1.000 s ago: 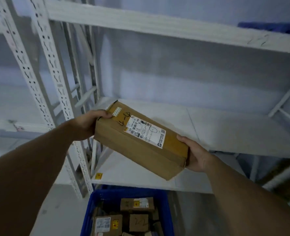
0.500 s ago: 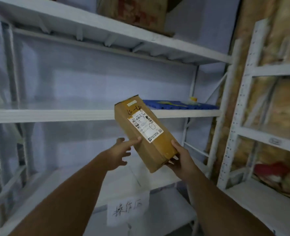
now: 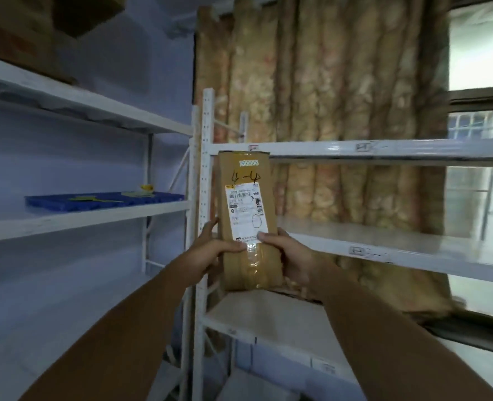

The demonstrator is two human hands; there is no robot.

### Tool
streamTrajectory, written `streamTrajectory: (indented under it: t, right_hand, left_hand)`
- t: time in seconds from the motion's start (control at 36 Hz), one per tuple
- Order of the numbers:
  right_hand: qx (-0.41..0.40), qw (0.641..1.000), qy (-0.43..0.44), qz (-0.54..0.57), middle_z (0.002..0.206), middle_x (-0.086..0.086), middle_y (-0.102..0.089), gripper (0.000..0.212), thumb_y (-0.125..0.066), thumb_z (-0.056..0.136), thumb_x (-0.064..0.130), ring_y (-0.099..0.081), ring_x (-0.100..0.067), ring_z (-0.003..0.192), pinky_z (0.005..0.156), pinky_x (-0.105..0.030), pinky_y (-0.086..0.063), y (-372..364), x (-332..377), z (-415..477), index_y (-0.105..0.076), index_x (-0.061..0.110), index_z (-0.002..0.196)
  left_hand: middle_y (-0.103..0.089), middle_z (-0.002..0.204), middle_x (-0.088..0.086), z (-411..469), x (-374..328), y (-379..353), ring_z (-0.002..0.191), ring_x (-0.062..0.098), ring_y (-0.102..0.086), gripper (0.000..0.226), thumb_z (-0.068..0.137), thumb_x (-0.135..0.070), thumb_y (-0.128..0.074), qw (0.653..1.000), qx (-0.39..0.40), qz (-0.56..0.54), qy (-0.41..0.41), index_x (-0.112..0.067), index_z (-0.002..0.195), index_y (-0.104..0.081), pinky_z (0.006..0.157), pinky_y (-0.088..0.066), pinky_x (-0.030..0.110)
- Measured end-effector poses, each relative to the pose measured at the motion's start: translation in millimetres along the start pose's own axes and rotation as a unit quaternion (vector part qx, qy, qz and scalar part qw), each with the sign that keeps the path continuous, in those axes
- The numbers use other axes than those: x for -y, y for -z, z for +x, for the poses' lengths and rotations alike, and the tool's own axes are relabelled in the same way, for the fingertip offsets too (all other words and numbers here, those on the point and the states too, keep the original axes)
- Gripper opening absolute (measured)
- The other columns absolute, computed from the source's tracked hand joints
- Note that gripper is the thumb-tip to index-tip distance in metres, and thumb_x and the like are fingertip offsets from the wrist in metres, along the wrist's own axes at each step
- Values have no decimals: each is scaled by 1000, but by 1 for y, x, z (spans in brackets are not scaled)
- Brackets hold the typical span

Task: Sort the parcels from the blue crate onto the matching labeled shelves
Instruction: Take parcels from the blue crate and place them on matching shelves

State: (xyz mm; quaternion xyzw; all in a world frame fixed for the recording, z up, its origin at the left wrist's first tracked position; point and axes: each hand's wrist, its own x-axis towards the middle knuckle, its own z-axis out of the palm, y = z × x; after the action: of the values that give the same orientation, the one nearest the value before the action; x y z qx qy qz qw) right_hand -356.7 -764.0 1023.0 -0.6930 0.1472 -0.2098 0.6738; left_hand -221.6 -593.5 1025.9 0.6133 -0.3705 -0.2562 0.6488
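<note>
I hold a long brown cardboard parcel (image 3: 246,180) upright in front of me, with "4-4" handwritten above its white shipping label. My left hand (image 3: 210,251) grips its lower left edge, thumb across the front. My right hand (image 3: 290,256) grips its lower right edge, thumb on the label's bottom. The parcel stands before the white post (image 3: 206,125) where two shelf units meet. Small label tags (image 3: 362,146) sit on the right unit's shelf beams (image 3: 384,149). The blue crate is out of view.
A white shelf unit (image 3: 80,212) runs along the left wall, with a flat blue panel (image 3: 103,199) on its middle shelf and cardboard boxes (image 3: 22,33) on top. Behind the right unit hangs a patterned curtain (image 3: 340,82). A window (image 3: 479,125) is at the far right.
My view swung up and right from the blue crate to the right shelf unit. The parcel turned from tilted to upright, and my left hand came back to grip it.
</note>
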Motion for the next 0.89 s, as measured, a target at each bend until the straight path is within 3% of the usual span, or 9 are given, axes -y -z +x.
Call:
streamTrajectory:
  t: [0.03,0.08,0.22,0.28,0.47,0.58,0.69,0.75,0.89]
  right_hand:
    - [-25,999,5,-26,120,-1,-76,64,-85,82,37,-71,-28,112,97,-49,-58,15,7,-17,-56,32,138]
    - [-68,996,12,-60,113,3,-78,62,-85,80,38,-71,-26,111,104,-52,-53,48,15,-48,-56,35,135]
    - [-132,988,14,-76,112,6,-78,78,-94,62,45,-72,-24,110,100,-52,-54,124,20,-126,-57,43,130]
    - [-152,986,17,-69,113,4,-78,75,-94,63,44,-73,-25,110,98,-52,-55,151,20,-156,-58,44,129]
    - [-197,979,28,-47,109,5,-79,67,-90,75,31,-72,-24,110,97,-50,-57,213,31,-236,-55,41,131]
    - [-230,972,22,-48,115,3,-77,79,-92,73,35,-71,-25,111,97,-51,-56,236,35,-267,-49,39,139]
    - [-257,964,30,-64,120,-1,-74,93,-94,65,43,-71,-27,111,100,-54,-55,250,42,-291,-45,36,144]
    - [-268,960,40,-66,121,-1,-73,95,-92,63,42,-69,-26,112,100,-51,-55,255,44,-301,-45,34,145]
    - [-277,960,24,-41,125,0,-70,88,-93,69,35,-67,-27,115,87,-46,-58,266,40,-322,-46,40,143]
  left_hand:
    - [-71,119,-4,-2,-2,-21,102,16,-70,93,77,-10,-86,1000,17,-5,-1,-38,146,-32,72,-57,33]
    - [-74,118,-4,-5,-4,-58,106,20,-71,93,76,-13,-88,999,46,-5,-3,-39,147,-34,78,-58,37]
    - [-77,113,-3,-17,-8,-149,105,26,-74,97,71,-12,-89,995,102,-2,15,-44,146,-37,101,-52,59]
    - [-76,115,-4,-24,-10,-184,111,31,-71,103,63,-17,-93,991,128,9,24,-50,143,-37,105,-47,63]
    - [-73,124,-7,-42,-27,-276,126,25,-59,119,54,-20,-93,983,182,27,24,-51,150,-30,110,-42,55]
    - [-72,124,-9,-48,-39,-311,127,23,-58,114,58,-17,-92,978,206,36,14,-50,150,-32,113,-37,56]
    - [-70,128,-6,-55,-48,-338,124,20,-58,103,71,-7,-85,972,231,30,12,-47,150,-33,104,-40,46]
    - [-69,131,-8,-55,-47,-349,131,24,-54,109,65,-11,-88,970,240,30,7,-49,151,-33,114,-32,53]
    - [-75,111,-20,-58,-42,-368,130,23,-53,101,73,-7,-86,962,267,49,0,-54,145,-34,120,-27,55]
